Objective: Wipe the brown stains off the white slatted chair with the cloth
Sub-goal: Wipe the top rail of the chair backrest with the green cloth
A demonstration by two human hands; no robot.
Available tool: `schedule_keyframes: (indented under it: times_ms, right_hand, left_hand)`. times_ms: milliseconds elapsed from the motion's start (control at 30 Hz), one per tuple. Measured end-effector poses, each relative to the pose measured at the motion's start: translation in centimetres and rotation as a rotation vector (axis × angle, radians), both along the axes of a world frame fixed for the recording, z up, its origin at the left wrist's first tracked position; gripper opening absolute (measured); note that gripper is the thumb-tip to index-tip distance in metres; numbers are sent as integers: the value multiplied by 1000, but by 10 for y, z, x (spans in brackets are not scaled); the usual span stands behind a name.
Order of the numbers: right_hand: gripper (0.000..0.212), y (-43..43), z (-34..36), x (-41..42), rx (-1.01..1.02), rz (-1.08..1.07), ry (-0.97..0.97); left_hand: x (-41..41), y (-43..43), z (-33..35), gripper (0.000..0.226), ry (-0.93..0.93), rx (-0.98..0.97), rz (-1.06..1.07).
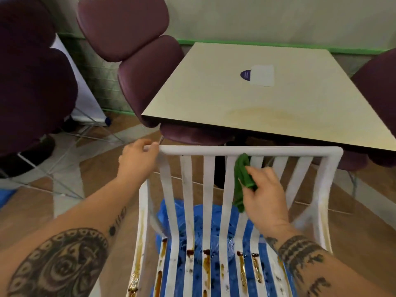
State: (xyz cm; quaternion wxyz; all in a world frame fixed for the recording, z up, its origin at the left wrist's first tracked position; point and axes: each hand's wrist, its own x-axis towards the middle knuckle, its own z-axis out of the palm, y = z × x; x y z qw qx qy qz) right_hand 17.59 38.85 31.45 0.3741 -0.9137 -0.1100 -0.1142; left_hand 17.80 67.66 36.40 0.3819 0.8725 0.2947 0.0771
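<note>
Far left: a padded chair (pixel 32 93) with dark purple, rounded, matte cushions. A second chair of the same type (pixel 128 50) stands beside the table. The floor (pixel 42 200) is laid with smooth brown and pale tiles.

Left hand (pixel 137 159): its fingers are curled over the left end of the top rail, gripping it. The forearm is tattooed.

White slatted chair (pixel 257 150): it is tipped with its backrest toward the table. The top rail is a smooth round tube with rounded corners. Flat, narrow slats run from the rail down toward the camera and curve into the seat.

Brown stains (pixel 206 264): glossy streaks and drips lie on the lower parts of the slats, near the bottom edge of the view. A yellowish streak runs along the left side frame. A crinkled blue plastic sheet (pixel 214 228) shows through the gaps between the slats.

Cloth (pixel 242 179): green, soft and bunched into a long fold. It lies against the slats near the middle of the backrest. Its upper end touches the underside of the top rail.

Right hand (pixel 265 194): thumb and fingers pinch the cloth and press it on the slats. The stains are well below it.

Table (pixel 214 103): a square, cream, smooth top with a dark edge and a faint yellowish ring. 1 pale card with a purple mark (pixel 262 75) lies flat on it.

Far right: part of 1 more purple chair (pixel 379 86).
</note>
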Motion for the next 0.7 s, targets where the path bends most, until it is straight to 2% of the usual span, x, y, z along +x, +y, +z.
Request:
schedule_keyframes:
  times_ms: [67, 200, 333, 467, 600, 700]
  right_hand:
    - [45, 44, -4, -4, 86, 55, -32]
    - [46, 122, -7, 1, 182, 125, -95]
    - [41, 161, -14, 8, 161, 117, -180]
    - [42, 150, -29, 11, 65, 92, -222]
    - [46, 139, -33, 3, -10, 71, -155]
    - [37, 147, -25, 1, 93, -51, 68]
  left_hand:
    - [-3, 0, -12, 34, -71, -91, 14]
    - [2, 10, -27, 22, -140, -129, 4]
    - [4, 16, -35, 22, -173, -138, -8]
    - [5, 19, -39, 18, -189, -149, -55]
    - [6, 23, -42, 13, -209, -176, -82]
    - [7, 23, -42, 14, -208, -189, -87]
